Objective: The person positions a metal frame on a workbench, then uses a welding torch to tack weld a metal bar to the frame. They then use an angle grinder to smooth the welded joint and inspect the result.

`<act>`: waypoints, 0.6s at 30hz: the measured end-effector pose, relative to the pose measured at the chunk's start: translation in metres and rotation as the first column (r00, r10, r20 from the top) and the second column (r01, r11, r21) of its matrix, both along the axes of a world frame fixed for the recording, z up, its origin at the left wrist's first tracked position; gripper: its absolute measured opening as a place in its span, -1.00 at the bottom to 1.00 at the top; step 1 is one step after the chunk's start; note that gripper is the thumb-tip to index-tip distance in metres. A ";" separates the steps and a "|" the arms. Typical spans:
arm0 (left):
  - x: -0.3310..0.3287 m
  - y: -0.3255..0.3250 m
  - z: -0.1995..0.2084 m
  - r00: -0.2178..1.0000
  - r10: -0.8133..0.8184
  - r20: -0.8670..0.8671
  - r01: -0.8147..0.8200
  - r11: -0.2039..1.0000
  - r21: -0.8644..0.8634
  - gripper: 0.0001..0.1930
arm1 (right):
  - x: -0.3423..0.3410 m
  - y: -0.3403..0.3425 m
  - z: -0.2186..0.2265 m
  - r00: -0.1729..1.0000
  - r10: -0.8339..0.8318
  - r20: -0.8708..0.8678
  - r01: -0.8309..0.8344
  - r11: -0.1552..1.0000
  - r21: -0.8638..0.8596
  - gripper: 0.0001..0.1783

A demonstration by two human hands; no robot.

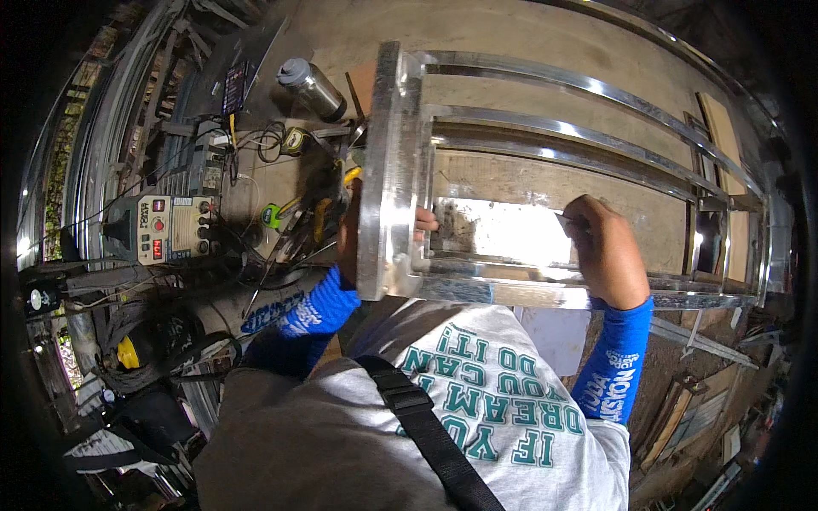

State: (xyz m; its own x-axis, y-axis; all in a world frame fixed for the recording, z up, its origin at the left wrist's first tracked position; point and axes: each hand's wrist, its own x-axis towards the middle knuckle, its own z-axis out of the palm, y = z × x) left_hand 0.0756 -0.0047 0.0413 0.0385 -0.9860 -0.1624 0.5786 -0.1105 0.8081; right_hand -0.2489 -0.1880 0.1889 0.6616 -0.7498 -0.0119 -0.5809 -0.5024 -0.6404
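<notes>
A shiny frame of square metal tubing lies across the bench in front of me, its long rails running to the right. My left hand is wrapped around the frame's near-left end; its fingertips show through the opening, and the post hides the rest. Inside the near opening, my right hand is closed in a pinch above the near rail. A small thin grey edge sticks out from its fingertips, too little to name. Between the hands lies a glaring white rectangular patch; glare hides whether it is a sheet or sunlight.
Left of the frame stand a welding machine with a lit display and a steel tumbler lying tilted. Tape measures, cables and hand tools crowd the bench there. Metal lengths lean at far left; wooden pieces lie at lower right.
</notes>
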 end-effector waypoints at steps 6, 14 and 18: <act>0.021 0.007 -0.005 0.982 0.055 -0.182 -0.052 0.998 0.026 -0.39 | -0.001 0.005 -0.009 0.999 0.034 0.006 -0.033 0.995 -0.091 -0.95; -0.014 0.021 0.007 0.762 -0.038 -0.647 -0.095 0.981 -0.169 -0.12 | -0.015 0.014 -0.012 0.998 0.041 -0.042 -0.044 0.996 -0.078 -0.92; -0.032 0.019 0.006 0.932 0.205 -0.300 -0.226 0.973 -0.038 -0.19 | -0.011 0.018 -0.001 0.991 0.003 -0.137 0.006 0.998 0.065 -0.89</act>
State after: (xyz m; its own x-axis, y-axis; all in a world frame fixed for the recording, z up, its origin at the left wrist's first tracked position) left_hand 0.0434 0.0143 0.0477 0.2126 -0.9686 -0.1289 0.7936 0.0942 0.6011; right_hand -0.2594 -0.1695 0.1878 0.6491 -0.7455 -0.1514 -0.6663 -0.4611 -0.5860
